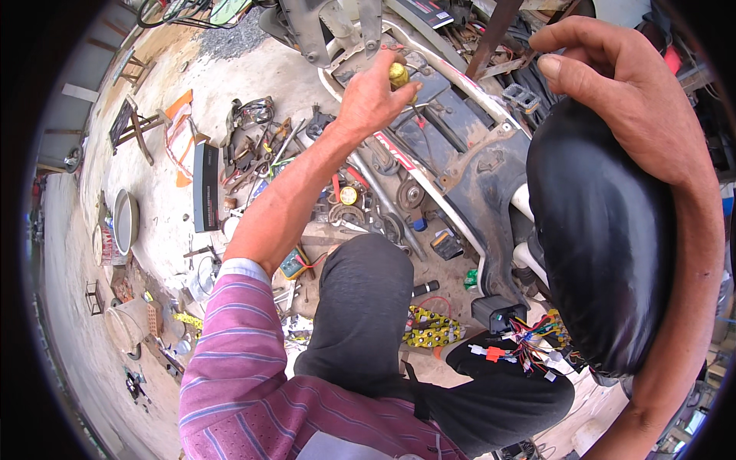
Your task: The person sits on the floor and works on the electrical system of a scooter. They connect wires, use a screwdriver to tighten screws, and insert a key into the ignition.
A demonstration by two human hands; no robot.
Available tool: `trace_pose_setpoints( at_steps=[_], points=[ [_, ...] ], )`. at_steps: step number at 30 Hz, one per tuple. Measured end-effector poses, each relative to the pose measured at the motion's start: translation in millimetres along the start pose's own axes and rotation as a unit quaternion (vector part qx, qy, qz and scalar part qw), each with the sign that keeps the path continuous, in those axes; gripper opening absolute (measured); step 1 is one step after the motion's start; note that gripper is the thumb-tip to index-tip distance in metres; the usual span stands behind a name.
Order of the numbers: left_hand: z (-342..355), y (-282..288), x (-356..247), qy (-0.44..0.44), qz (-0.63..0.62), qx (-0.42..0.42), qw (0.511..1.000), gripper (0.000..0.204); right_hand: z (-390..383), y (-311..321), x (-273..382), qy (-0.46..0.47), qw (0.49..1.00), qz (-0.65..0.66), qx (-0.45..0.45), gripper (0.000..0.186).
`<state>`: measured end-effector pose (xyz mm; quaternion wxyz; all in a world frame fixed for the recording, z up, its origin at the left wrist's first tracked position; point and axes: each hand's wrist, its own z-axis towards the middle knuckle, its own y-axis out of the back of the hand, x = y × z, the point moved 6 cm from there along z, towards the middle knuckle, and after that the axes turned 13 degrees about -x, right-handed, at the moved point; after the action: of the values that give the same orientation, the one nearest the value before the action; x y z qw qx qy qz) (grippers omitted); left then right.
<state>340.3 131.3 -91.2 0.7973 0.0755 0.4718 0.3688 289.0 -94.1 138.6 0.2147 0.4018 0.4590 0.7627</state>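
Left hand grips a yellow handle over the vehicle frame; right hand curls beside the black seat.
The person's left hand [373, 98] has its fingers closed around the yellow handle [399, 74], which is above the frame [491, 165], toward its far end and close to its left edge; what the handle's lower end touches cannot be told. The right hand [625, 80] is bent over the far end of the black seat [602, 230], its fingers loosely curled, with a narrow gap between thumb and forefinger. Near the frame's near end is a dark box [497, 313], with a bundle of coloured wires [543, 337] just beside it. On the floor [172, 65], left of the frame's left edge, are a multimeter [294, 263] and a yellow roll [349, 195] among scattered tools.
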Motion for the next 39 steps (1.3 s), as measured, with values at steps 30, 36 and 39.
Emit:
trace_pose_setpoints(
  at_steps=[30, 36, 39],
  points=[
    [31, -13, -39, -0.140, 0.149, 0.205, 0.957, 0.041, -3, 2, 7, -0.001, 1.000, -0.007, -0.002, 0.035],
    [36, -16, -46, -0.117, 0.261, 0.179, 0.941, 0.042, -2, 4, 10, 0.010, 1.000, -0.019, -0.010, 0.035],
    [32, -18, -52, -0.158, 0.161, 0.205, 0.952, 0.026, -1, 4, 7, 0.007, 1.000, -0.022, -0.018, 0.035]
  ],
)
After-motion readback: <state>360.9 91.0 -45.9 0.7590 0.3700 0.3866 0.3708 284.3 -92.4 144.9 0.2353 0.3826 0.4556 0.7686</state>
